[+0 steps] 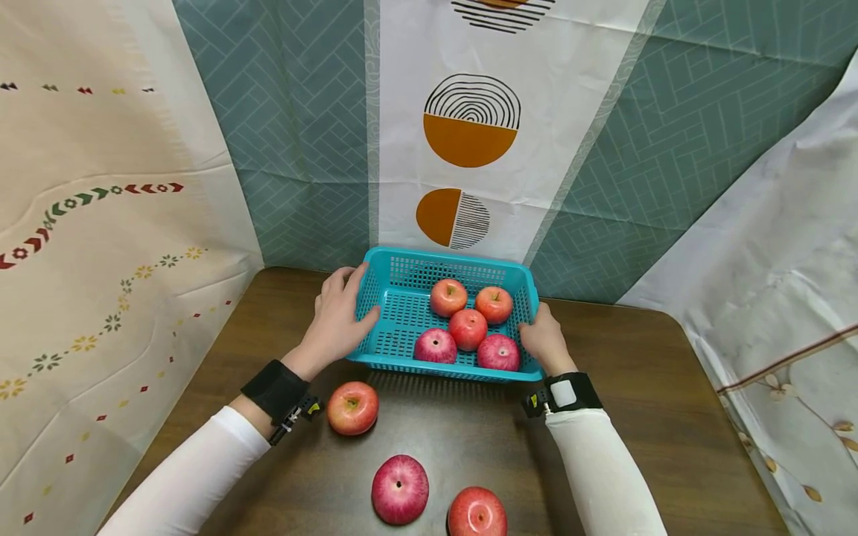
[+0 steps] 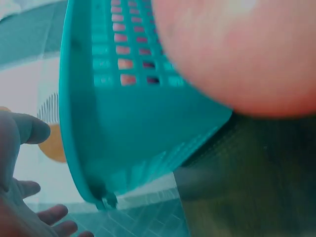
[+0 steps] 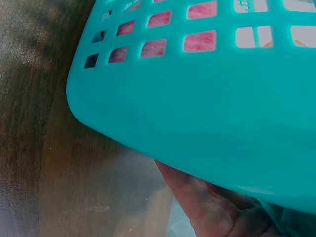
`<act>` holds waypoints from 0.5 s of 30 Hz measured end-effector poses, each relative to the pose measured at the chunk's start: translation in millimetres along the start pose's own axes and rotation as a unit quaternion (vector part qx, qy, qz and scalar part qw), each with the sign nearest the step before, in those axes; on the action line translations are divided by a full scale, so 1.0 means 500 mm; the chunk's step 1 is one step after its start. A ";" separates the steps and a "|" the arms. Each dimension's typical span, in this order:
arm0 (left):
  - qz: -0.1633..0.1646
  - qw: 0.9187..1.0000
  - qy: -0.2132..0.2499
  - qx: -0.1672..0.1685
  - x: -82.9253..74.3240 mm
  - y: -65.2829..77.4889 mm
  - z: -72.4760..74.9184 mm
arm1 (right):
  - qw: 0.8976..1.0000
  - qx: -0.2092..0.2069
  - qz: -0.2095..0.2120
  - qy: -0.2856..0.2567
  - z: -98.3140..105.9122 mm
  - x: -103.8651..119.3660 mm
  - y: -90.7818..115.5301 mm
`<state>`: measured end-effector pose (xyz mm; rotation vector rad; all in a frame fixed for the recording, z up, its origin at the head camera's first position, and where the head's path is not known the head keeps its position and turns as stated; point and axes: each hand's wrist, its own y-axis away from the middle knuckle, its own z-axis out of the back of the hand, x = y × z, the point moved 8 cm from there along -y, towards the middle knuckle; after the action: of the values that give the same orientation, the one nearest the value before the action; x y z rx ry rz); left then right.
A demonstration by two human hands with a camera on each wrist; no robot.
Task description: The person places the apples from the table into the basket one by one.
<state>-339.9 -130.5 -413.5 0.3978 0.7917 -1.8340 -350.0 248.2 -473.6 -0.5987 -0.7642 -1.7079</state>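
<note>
A turquoise plastic basket (image 1: 395, 362) with perforated walls sits at the back of the table, holding several red apples (image 1: 468, 330) toward its right side. At the basket's left end is my left hand (image 1: 339, 316), its fingers spread; the left wrist view shows the fingers (image 2: 53, 214) apart from the basket wall. My right hand (image 1: 546, 339) grips the right end, thumb over the rim and the other fingers outside, partly hidden by the wall. Just below my left hand lies a red apple (image 1: 353, 408), which looms large in the left wrist view.
A dark red apple (image 1: 400, 489) and a brighter red apple (image 1: 477, 514) lie on the brown wooden table (image 1: 643, 402) near its front. Behind the basket hangs a patterned cloth (image 1: 315, 149), with a cream cloth (image 1: 107, 298) at the left and a white cloth (image 1: 784, 246) at the right.
</note>
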 end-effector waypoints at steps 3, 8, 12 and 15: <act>-0.041 0.999 -0.006 -0.002 -0.024 0.024 -0.010 | 1.000 0.001 0.000 0.003 -0.001 -0.002 -0.001; -0.095 0.995 -0.007 0.000 -0.067 0.064 -0.022 | 1.000 0.000 0.001 0.000 -0.001 -0.002 -0.001; -0.127 0.992 -0.004 0.019 -0.087 0.095 -0.026 | 1.000 -0.004 0.003 -0.002 -0.001 -0.003 -0.005; -0.143 0.989 -0.003 0.041 -0.088 0.120 -0.028 | 1.000 -0.007 0.002 0.001 -0.002 -0.003 -0.007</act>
<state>-268.9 -104.5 -417.1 0.3459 0.8030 -2.1394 -352.8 249.3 -476.1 -0.6078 -0.7511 -1.7116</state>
